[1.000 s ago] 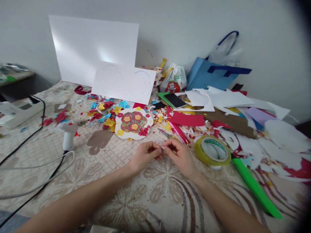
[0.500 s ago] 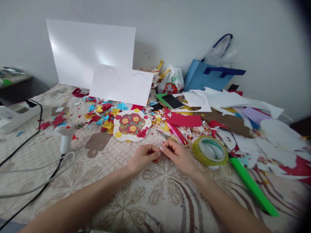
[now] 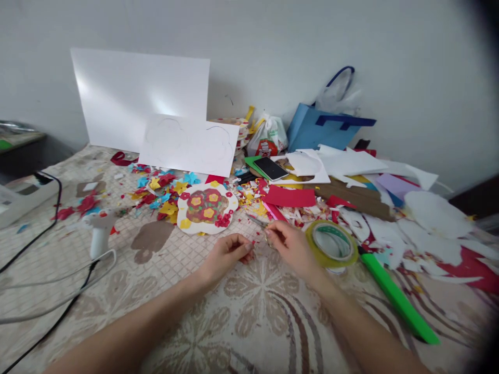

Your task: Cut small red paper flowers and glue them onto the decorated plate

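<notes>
Fingers of my right hand are closed at the gold handles of a pair of scissors, whose blades point to the far left along the tabletop. Part of the handles is hidden behind the hand. My left hand is in a pinch just to the left; what it holds, if anything, is too small to make out. Beyond my left hand lies a white scalloped card decorated with red and yellow flowers. A wide roll of yellowish tape sits right beside my right hand.
A white glue gun with cords stands left. Behind are paper scraps, white sheets, a phone and a blue bag. To the right lie a green-handled cutter, red paper and white offcuts.
My hands, whose fingertips met before, have come apart. The right hand has moved onto the scissors' handles, while the left stays pinched. The whole view has shifted slightly.
</notes>
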A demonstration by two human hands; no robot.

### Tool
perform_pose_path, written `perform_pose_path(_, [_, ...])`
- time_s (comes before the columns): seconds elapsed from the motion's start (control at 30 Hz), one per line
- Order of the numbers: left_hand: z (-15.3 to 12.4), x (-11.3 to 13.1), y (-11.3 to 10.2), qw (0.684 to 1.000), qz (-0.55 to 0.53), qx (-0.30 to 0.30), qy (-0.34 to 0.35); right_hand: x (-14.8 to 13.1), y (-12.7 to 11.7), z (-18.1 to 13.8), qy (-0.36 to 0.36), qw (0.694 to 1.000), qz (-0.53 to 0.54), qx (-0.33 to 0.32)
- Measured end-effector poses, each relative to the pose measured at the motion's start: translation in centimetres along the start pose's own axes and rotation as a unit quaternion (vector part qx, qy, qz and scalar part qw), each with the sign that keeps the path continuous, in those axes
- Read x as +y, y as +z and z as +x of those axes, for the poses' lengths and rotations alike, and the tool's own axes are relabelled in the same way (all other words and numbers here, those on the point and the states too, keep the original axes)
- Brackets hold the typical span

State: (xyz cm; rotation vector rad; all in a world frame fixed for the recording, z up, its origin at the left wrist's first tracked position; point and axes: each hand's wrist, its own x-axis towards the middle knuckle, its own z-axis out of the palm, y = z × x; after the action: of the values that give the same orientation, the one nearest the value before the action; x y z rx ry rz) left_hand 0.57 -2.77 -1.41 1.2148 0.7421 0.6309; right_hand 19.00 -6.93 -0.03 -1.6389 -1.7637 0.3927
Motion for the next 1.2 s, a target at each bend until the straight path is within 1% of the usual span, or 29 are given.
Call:
perform_pose_path(0.03, [0.0, 0.1, 0.0, 1.0, -0.006, 0.004, 0.0, 0.4, -0.3, 0.1, 0.0, 0.999, -0.047, 0.024])
perform_pose_path(0.07, [0.0, 0.2, 0.1, 1.0, -0.01, 0.008, 0.0, 0.8, -0.5, 0.2, -0.002, 0.995, -0.091, 0.033])
perform_pose_path(0.17, [0.1, 0.1, 0.1, 1.0, -0.014, 0.014, -0.001, 1.6, -0.7, 0.4, 0.013, 0.979, -0.204, 0.01])
perform_pose_path(0.27, [0.1, 0.0, 0.1, 1.0, -0.019, 0.016, -0.009, 1.7, -0.6, 0.4, 0.033, 0.961, -0.274, -0.008])
perform_pose_path(0.33, [0.0, 0.0, 0.1, 1.0, -0.02, 0.018, -0.011, 1.7, -0.4, 0.4, 0.039, 0.955, -0.292, -0.008])
perform_pose_path(0.43, [0.1, 0.0, 0.2, 1.0, -0.013, 0.019, -0.005, 1.7, -0.5, 0.4, 0.042, 0.955, -0.293, -0.009])
perform_pose_path(0.53, [0.4, 0.2, 0.1, 1.0, -0.001, 0.023, 0.013, 1.6, -0.7, 0.4, 0.037, 0.951, -0.303, -0.039])
perform_pose_path(0.63, [1.0, 0.4, 0.1, 1.0, 0.003, 0.021, 0.023, 1.3, -0.5, 0.4, 0.033, 0.938, -0.339, -0.065])
perform_pose_path(0.73, [1.6, 0.7, 0.0, 1.0, 0.002, 0.013, 0.029, 1.0, -0.1, 0.6, 0.034, 0.926, -0.37, -0.066])
perform_pose_path(0.8, [1.9, 0.8, -0.1, 0.999, -0.009, 0.02, 0.031, 0.7, 0.1, 0.7, 0.044, 0.926, -0.37, -0.06])
perform_pose_path(0.97, [2.3, 0.7, -0.4, 0.997, -0.04, 0.058, 0.03, 1.0, -0.1, 0.5, 0.072, 0.94, -0.33, -0.052])
perform_pose_path(1.03, [2.1, 0.5, -0.6, 0.997, -0.043, 0.06, 0.029, 1.4, -0.4, 0.4, 0.071, 0.959, -0.269, -0.046])
perform_pose_path(1.1, [1.9, 0.4, -0.7, 0.997, -0.043, 0.056, 0.031, 1.8, -0.5, 0.4, 0.074, 0.99, -0.114, -0.031])
perform_pose_path(1.13, [1.7, 0.3, -0.8, 0.997, -0.042, 0.053, 0.032, 1.9, -0.5, 0.4, 0.076, 0.996, -0.043, -0.029])
perform_pose_path(1.2, [1.4, 0.3, -0.7, 0.998, -0.04, 0.045, 0.031, 1.8, -0.4, 0.4, 0.091, 0.992, 0.083, -0.032])
